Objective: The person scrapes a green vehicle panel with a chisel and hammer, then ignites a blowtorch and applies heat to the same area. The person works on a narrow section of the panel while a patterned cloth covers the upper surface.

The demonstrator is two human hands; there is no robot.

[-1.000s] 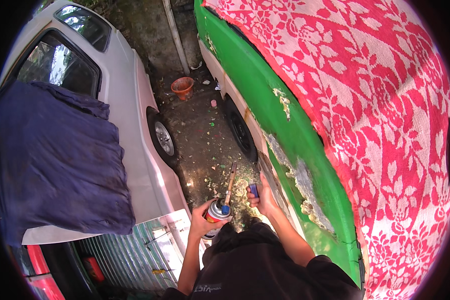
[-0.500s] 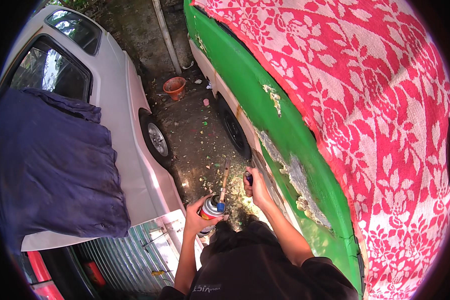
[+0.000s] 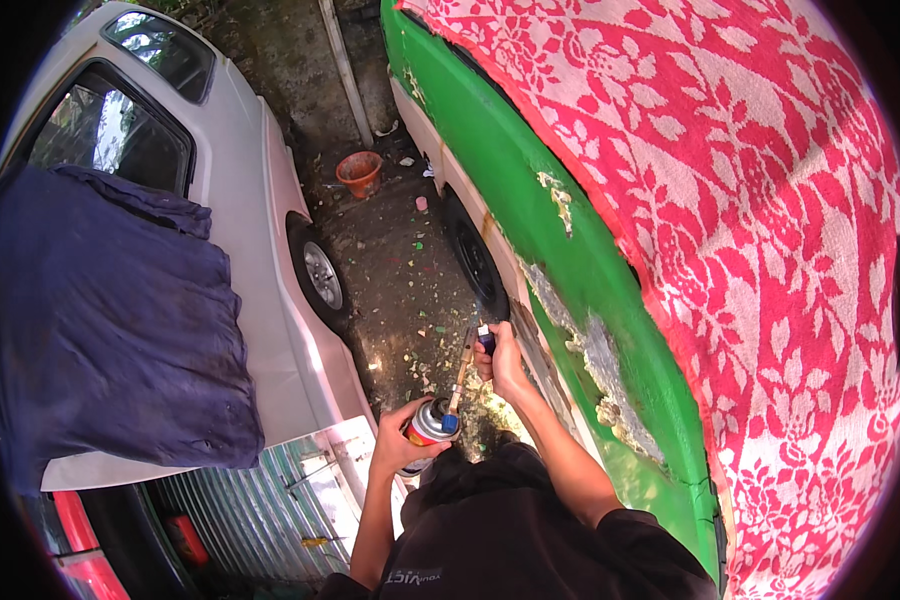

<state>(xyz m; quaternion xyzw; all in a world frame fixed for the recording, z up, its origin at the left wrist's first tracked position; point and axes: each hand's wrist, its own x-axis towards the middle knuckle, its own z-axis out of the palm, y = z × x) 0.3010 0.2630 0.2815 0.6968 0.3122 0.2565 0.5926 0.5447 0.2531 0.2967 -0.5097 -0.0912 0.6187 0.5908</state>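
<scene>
Canister [image 3: 427, 427] in left hand [image 3: 398, 441], gripped it around its side at the near centre, with the attached torch [image 3: 462, 376] pointing far. Held a dark blue lighter [image 3: 486, 342] in the curled right hand [image 3: 505, 357], just beside the torch's far end. Stood between a white car [image 3: 253, 180] at left and a green vehicle [image 3: 490, 112] at right, with an orange pot [image 3: 361, 185] farther off.

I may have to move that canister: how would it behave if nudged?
The canister would probably roll on its side, since its body looks round. Standing, it may tip toward the long nozzle, which juts out from its top. Its shiny metal looks smooth, so it could feel slippery.
</scene>
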